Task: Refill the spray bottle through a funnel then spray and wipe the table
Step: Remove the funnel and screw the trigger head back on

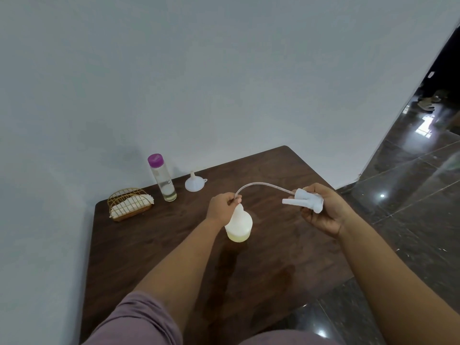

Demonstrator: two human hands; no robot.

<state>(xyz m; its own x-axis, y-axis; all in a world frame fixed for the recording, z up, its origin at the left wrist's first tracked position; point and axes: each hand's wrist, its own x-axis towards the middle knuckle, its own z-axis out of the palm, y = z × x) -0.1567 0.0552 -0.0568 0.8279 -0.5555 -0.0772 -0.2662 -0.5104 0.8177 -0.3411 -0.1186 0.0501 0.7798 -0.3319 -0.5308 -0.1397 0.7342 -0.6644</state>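
Dark brown wooden table [174, 245] bore the translucent white plastic spray bottle [239, 225], upright near its middle with only a shallow layer of yellowish liquid. The left hand [222, 207] pinched the clear dip tube [263, 184] at the bottle's neck; the right hand [323, 210] gripped the white trigger spray head [305, 201] — unscrewed, held clear. The clear purple-capped refill bottle [163, 179] stood capped and the small white funnel [194, 183] lay unused — judged: refilling, spraying and wiping all remained.
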